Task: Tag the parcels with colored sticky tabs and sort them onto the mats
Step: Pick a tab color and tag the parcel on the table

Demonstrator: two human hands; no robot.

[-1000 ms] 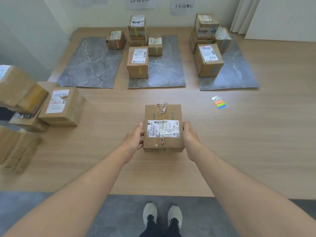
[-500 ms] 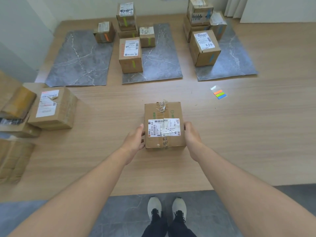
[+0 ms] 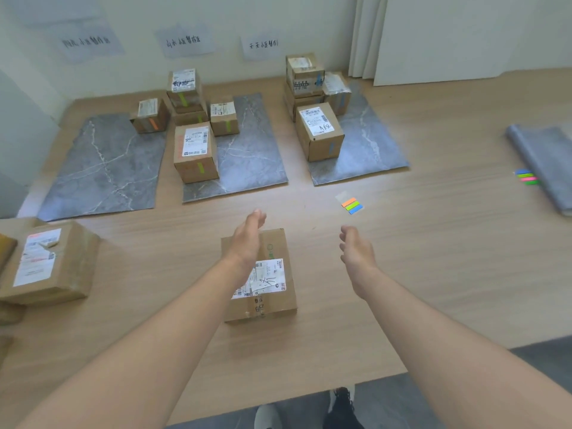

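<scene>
A brown cardboard parcel (image 3: 272,292) with a white label lies on the wooden surface in front of me. My left hand (image 3: 247,239) hovers over its far left corner, fingers straight, holding nothing. My right hand (image 3: 356,252) floats to the right of the parcel, fingers loosely curled and empty. A strip of orange, green and blue sticky tabs (image 3: 351,205) lies beyond my right hand. Three grey marble mats lie further back: the left mat (image 3: 102,168) bears one orange-tagged parcel (image 3: 150,117), the middle mat (image 3: 247,168) green-tagged ones (image 3: 195,153), the right mat (image 3: 368,150) blue-tagged ones (image 3: 318,131).
Untagged parcels (image 3: 46,261) are stacked at the left edge. A rolled grey mat (image 3: 544,162) and a second set of tabs (image 3: 526,177) lie at the far right. Three paper signs hang on the wall (image 3: 185,41) behind the mats. My shoes (image 3: 340,407) show below the surface's front edge.
Both hands have let go of the parcel, which now rests on the surface. The left hand rose over it, the right moved out to the right. The camera tilted up.
</scene>
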